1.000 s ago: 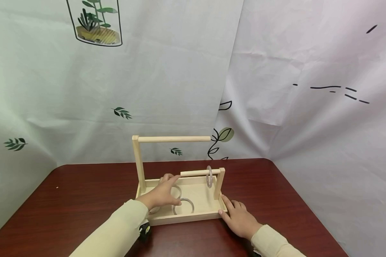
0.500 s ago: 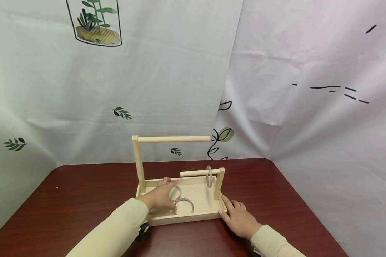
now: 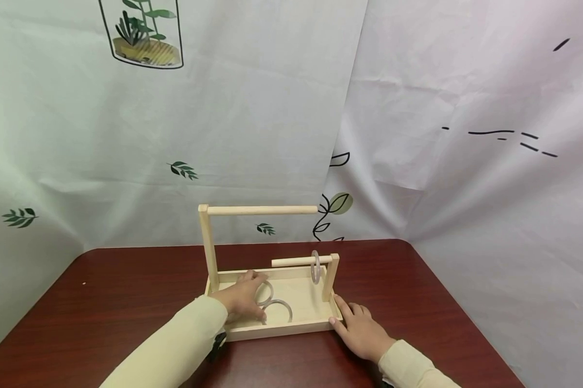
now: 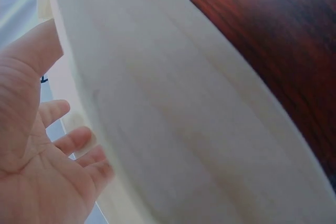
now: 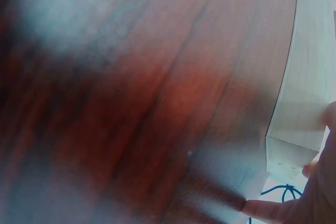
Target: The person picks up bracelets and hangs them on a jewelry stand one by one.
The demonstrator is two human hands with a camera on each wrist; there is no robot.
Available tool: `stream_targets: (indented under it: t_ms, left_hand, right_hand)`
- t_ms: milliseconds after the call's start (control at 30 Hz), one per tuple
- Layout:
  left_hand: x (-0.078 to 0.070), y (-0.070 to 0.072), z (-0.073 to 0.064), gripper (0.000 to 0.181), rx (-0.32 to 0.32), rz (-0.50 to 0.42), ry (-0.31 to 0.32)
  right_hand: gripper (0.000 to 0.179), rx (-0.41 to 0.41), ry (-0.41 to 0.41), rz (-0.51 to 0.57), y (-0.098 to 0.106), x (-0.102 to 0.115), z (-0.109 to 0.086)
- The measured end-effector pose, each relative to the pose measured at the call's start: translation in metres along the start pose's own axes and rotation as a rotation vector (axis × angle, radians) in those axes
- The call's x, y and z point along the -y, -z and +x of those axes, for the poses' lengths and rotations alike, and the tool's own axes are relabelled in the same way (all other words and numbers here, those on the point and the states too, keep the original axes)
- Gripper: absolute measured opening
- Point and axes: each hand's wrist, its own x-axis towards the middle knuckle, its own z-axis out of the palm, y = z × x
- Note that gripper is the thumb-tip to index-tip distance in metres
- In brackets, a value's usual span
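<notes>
My left hand [image 3: 242,299] reaches down into a pale wooden tray [image 3: 303,296], thumb toward the front and fingers toward the back. Two greyish see-through bangles lie on the tray floor beside it: a rear bangle [image 3: 272,292] and a front bangle [image 3: 291,310], both partly covered by the hand. In the left wrist view the fingers are loosely bent and apart; the tray wall [image 4: 173,103] hides the thumb tip. A third bangle [image 3: 318,271] hangs on the lower wooden bar [image 3: 293,262]. My right hand [image 3: 364,331] rests at the tray's front right corner, thumb and fingers against it.
A higher bar [image 3: 262,210] runs right from a tall post [image 3: 208,248] at the tray's left end. A short post [image 3: 331,277] at the right carries the lower bar. The dark red tabletop [image 3: 141,291] meets a printed white cloth [image 3: 272,108] behind.
My left hand has come down a little toward the tray floor, its fingertips and thumb lower over the bangles, then nearly stayed there. The right hand and tray have kept their place.
</notes>
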Motion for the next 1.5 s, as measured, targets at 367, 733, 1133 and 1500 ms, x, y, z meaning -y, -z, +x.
stream_targets:
  t_ms: [367, 733, 1133, 1500]
  left_hand:
    - [-0.003, 0.007, 0.006, 0.093, 0.058, 0.132, -0.016]
    - [0.0, 0.008, 0.012, 0.08, 0.091, 0.167, -0.017]
    - [-0.006, 0.008, 0.011, 0.092, 0.125, 0.207, 0.003]
    - [-0.006, 0.002, 0.013, 0.079, 0.094, 0.274, 0.022]
  right_hand:
    - [0.061, 0.0, -0.001, 0.001, 0.001, -0.001, 0.0]
    - [0.061, 0.002, -0.001, 0.002, 0.001, 0.0, 0.0]
    - [0.061, 0.001, -0.005, 0.007, 0.0, -0.002, 0.001]
    - [0.062, 0.008, -0.003, 0.011, 0.0, -0.002, 0.0]
